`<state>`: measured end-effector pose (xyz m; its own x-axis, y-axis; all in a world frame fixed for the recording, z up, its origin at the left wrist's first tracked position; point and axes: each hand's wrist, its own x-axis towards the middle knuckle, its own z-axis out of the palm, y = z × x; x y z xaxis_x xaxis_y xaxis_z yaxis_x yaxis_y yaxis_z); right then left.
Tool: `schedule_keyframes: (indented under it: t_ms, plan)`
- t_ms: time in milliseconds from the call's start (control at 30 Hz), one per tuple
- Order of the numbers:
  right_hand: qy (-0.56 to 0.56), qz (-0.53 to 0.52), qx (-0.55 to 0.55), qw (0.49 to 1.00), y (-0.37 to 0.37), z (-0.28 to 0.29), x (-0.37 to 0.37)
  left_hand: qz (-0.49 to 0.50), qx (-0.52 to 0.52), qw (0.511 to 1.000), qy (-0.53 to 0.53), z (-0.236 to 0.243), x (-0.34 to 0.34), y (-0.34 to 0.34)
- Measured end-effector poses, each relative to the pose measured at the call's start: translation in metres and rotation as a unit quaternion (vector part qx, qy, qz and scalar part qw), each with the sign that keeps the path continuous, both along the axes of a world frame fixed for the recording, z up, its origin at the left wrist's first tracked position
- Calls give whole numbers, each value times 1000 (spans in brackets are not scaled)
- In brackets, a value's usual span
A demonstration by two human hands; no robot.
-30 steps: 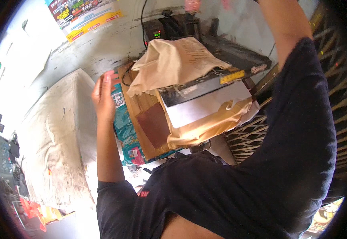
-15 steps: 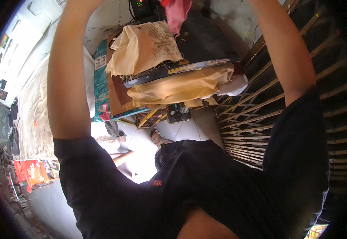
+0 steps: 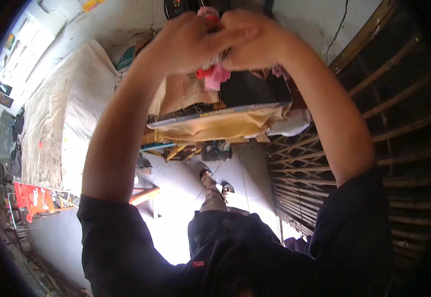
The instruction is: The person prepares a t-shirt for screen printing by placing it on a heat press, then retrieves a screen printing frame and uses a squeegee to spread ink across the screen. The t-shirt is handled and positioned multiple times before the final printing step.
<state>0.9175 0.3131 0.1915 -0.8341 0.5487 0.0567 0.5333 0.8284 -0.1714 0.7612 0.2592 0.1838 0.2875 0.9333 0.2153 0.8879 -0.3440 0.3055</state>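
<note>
In front of me, above the work surface, my left hand (image 3: 183, 45) and my right hand (image 3: 260, 44) meet with fingers curled closed. Between them is a pink and red thing, mostly covered by the fingers. Below the hands hangs a piece of pink cloth (image 3: 219, 79), next to a small red tip (image 3: 204, 73). I cannot tell what the red part belongs to, or which hand grips which part. Under the hands lies a beige printed cloth (image 3: 188, 94) with frayed edges, on a flat black surface (image 3: 260, 91).
Yellowish cloth (image 3: 215, 126) hangs below the black surface's front edge. A folding metal lattice gate (image 3: 334, 166) runs along the right. Pale cloth covers a bulky thing (image 3: 52, 123) on the left. A dark device with a lit display (image 3: 177, 6) stands behind my left hand.
Both hands have come down into view and together at the middle. The pink cloth is now lower, just beneath them. My view has shifted, showing more floor and both feet.
</note>
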Motion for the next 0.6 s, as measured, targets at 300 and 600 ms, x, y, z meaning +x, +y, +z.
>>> schedule_keyframes:
  t_ms: [300,600]
  plan:
    - [1,-2,73,997,-9,-28,-7,-4,199,979,-51,-35,11,-12]
    - [14,-13,77,997,-9,-23,-11,6,230,971,-70,-33,11,-14]
